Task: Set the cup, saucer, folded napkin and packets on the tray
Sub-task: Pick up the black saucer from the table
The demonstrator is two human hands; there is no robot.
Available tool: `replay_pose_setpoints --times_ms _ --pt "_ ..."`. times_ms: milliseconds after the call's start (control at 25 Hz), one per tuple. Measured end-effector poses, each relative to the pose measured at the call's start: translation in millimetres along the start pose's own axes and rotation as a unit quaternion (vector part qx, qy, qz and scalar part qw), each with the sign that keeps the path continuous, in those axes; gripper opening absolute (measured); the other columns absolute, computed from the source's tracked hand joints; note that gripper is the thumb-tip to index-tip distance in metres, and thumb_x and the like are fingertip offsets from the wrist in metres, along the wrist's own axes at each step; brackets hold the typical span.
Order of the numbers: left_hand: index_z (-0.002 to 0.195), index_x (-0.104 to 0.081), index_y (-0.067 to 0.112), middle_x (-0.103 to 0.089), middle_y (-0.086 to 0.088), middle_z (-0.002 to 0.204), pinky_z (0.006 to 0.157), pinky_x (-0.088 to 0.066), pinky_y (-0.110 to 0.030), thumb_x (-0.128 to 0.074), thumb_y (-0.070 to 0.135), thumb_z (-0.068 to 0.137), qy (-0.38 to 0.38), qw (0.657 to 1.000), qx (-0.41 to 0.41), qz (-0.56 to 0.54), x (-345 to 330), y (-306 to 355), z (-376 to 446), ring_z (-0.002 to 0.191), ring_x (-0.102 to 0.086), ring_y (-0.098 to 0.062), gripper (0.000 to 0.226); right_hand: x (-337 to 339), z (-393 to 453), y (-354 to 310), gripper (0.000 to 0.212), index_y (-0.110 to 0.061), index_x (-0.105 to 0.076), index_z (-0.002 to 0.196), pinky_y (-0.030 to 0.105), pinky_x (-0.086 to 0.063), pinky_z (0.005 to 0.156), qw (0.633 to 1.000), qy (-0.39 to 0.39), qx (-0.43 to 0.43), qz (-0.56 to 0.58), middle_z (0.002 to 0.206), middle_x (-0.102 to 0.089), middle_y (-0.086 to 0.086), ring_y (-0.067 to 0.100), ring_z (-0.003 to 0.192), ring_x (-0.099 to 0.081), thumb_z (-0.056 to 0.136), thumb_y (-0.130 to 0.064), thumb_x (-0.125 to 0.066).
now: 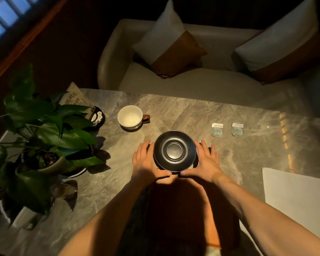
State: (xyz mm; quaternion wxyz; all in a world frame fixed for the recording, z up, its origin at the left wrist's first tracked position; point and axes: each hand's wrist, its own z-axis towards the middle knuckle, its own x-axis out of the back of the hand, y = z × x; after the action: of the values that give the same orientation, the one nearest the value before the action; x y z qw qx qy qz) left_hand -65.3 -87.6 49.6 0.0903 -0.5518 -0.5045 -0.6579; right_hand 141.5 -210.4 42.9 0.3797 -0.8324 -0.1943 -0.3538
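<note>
Two hands cradle a black saucer (174,151) above a marble table (192,111).

The left hand (146,159) and right hand (205,159) hold its rim, fingers straight, thumbs underneath. A white cup (130,116) sits at 10 o'clock from it, two packets (217,129) at 2 o'clock, a white sheet (296,193) at 4 o'clock, a potted plant (44,130) at 9 o'clock.

Two bare arms reach in from the bottom edge toward the saucer (174,150), and no sleeve covers either one. The left hand (146,161) has no ring, no watch and no glove on it, and its fingers are long with short nails. The right hand (206,160), on the other side of the saucer, is bare too, with nothing round the wrist, and a dark shadow lies between the two arms.
</note>
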Motion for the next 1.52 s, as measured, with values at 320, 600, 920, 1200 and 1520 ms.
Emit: replay_pose_setpoints --times_ms 320,600,920,1200,1520 --pt "0.153 -0.019 0.025 -0.013 -0.005 0.162 0.119 -0.011 -0.055 -0.065 0.084 0.044 -0.077 0.997 -0.003 0.026 -1.1 -20.1 -54.7 0.15 -0.007 -0.028 0.132 -44.8 -71.7 0.1 0.14 -0.045 0.006 0.151 0.057 0.008 0.117 0.999 0.0 -0.042 0.023 0.165 0.013 0.002 0.037 0.146 0.024 0.045 -0.076 -0.08" --pt "0.152 -0.033 0.019 -0.023 -0.01 0.16 0.115 -0.022 -0.059 -0.067 0.084 0.044 -0.075 0.996 -0.025 0.033 -14.2 -29.4 -98.2 0.146 -0.021 -0.035 0.13 -84.5 -117.0 10.1 0.142 -0.043 0.009 0.151 0.059 0.009 0.117 0.997 0.011 -0.075 0.029 0.165 0.012 0.004 0.038 0.146 0.024 0.042 -0.087 -0.07" --pt "0.133 -0.059 0.01 -0.052 -0.021 0.141 0.09 -0.05 -0.06 -0.062 0.094 0.044 -0.046 0.995 -0.049 0.08 -33.7 -31.7 -121.4 0.121 -0.055 -0.042 0.123 -112.7 -138.6 22.5 0.141 -0.047 0.012 0.148 0.058 0.018 0.115 0.995 0.018 -0.091 0.04 0.164 0.016 0.002 0.034 0.145 0.028 0.037 -0.095 -0.059" --pt "0.143 -0.047 0.016 -0.041 -0.017 0.151 0.101 -0.04 -0.064 -0.052 0.099 0.049 -0.064 0.993 -0.024 0.099 -36.1 -37.1 -127.8 0.133 -0.045 -0.038 0.125 -122.1 -142.1 21.6 0.137 -0.044 0.012 0.149 0.059 0.017 0.114 0.995 0.019 -0.092 0.024 0.163 0.021 0.001 0.036 0.145 0.029 0.048 -0.085 -0.069" --pt "0.148 -0.036 0.021 -0.033 -0.011 0.157 0.108 -0.032 -0.064 -0.045 0.103 0.04 -0.089 0.99 -0.007 0.107 -41.9 -47.6 -123.2 0.138 -0.038 -0.03 0.135 -128.0 -139.4 22.8 0.138 -0.045 0.015 0.148 0.065 0.012 0.113 0.994 0.015 -0.104 0.0 0.163 0.023 0.001 0.037 0.145 0.027 0.047 -0.086 -0.069"
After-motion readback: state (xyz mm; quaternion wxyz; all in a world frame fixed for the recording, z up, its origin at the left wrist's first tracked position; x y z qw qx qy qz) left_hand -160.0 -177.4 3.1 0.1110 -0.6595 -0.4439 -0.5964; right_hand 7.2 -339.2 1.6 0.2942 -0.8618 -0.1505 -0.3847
